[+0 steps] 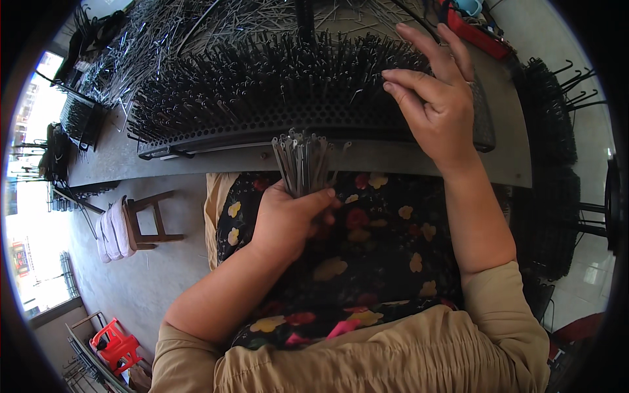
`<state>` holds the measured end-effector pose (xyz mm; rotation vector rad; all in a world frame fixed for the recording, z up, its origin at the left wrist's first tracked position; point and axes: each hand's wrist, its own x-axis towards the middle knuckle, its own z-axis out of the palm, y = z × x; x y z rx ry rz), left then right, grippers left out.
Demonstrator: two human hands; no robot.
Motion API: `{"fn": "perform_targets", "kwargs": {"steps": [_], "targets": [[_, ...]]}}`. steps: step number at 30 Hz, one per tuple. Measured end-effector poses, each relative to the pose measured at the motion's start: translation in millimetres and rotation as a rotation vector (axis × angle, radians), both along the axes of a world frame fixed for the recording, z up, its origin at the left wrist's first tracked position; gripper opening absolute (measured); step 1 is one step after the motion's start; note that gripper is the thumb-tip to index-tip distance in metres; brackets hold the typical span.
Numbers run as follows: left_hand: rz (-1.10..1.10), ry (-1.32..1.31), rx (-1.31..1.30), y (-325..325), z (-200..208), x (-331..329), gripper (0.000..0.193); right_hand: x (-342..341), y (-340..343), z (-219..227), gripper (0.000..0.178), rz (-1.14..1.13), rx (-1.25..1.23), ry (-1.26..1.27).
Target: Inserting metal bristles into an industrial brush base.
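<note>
My left hand (288,219) is closed around a bundle of thin grey metal rods (303,164). Their flattened, looped ends point up, and one rod leans out to the right. My lap lies beneath this hand. Raised over the right end of a black perforated rack (262,126) is my right hand (438,98). Its thumb and forefinger tips are close together, the other fingers stretch upward, and I see nothing between them. Many dark rods with hooked or looped tops (262,78) stand densely in the rack.
Loose metal rods (157,39) lie heaped behind the rack on the grey table (504,134). A red tray (478,33) sits at the far right. Dark racks (550,111) stand to the right. At left are a wooden stool (154,219) with pale cloth and a red plastic chair (116,344).
</note>
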<state>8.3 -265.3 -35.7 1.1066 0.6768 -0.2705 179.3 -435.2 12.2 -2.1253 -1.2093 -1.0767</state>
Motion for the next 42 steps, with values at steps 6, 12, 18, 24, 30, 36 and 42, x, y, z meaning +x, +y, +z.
{"fn": "perform_targets", "kwargs": {"steps": [6,12,18,24,30,36,42], "targets": [[-0.009,-0.039,-0.034,-3.8,5.9,-2.9,0.014,-64.4,6.5,-17.0,0.017,0.258,0.387,1.365],[-0.07,-0.069,-0.028,-5.6,9.3,-3.7,0.014,-44.9,-8.3,-3.6,0.023,0.287,0.635,1.529],[-0.065,-0.011,0.01,-4.5,5.3,-2.4,0.013,-3.7,-18.4,-16.7,0.025,0.135,0.484,0.273],[-0.074,0.007,0.039,-5.1,5.8,-1.0,0.015,1.9,-12.7,-27.5,0.031,0.096,0.328,0.263],[-0.069,0.012,0.037,-3.9,5.5,0.8,0.015,6.0,-11.7,-24.3,0.024,0.134,0.284,0.209],[-0.041,0.008,0.024,-4.9,6.4,1.1,0.016,7.2,-12.8,-19.2,0.02,0.097,0.086,0.016],[-0.022,-0.039,-0.1,-3.9,6.2,-1.7,0.012,-59.1,0.3,-26.0,0.016,0.261,0.405,0.904]]}}
